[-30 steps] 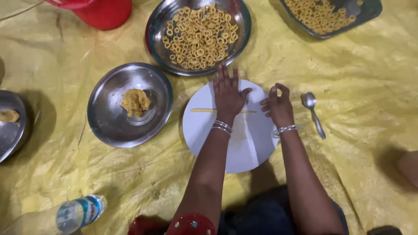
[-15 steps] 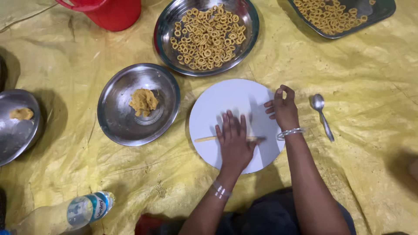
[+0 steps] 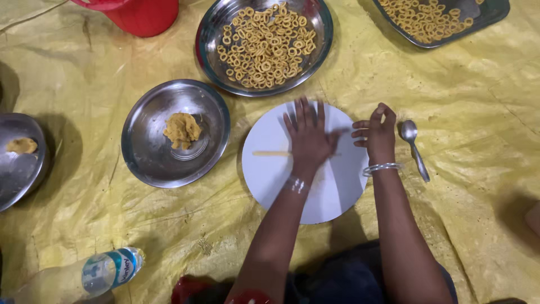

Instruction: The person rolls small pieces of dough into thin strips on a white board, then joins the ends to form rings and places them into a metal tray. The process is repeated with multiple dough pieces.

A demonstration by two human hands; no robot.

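Sheet (image 3: 467, 90) over the floor: yellow plastic, creased, faint sheen. Round board (image 3: 270, 174): white, smooth, matt. Dough strip (image 3: 271, 153) on it: pale, soft-looking, matt. Bowls (image 3: 146, 163): polished metal, shiny, scuffed inside. Spoon (image 3: 413, 147): bright metal. Bucket (image 3: 143, 14) at the top edge: glossy red plastic. Bottle (image 3: 107, 271), bottom left corner: clear plastic, paper-like label.

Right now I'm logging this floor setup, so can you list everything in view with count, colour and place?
sheet: one, yellow, under everything
round board: one, white, centre
dough strip: one, tan, on the board under the left palm
bowl of rings: one, steel, top centre
tray of rings: one, dark, top right
bowl with dough lump: one, steel, left of board
second dough bowl: one, steel, far left
spoon: one, steel, right of board
bucket: one, red, top left
bottle: one, clear, bottom left
left hand: flat on strip
right hand: curled at board edge
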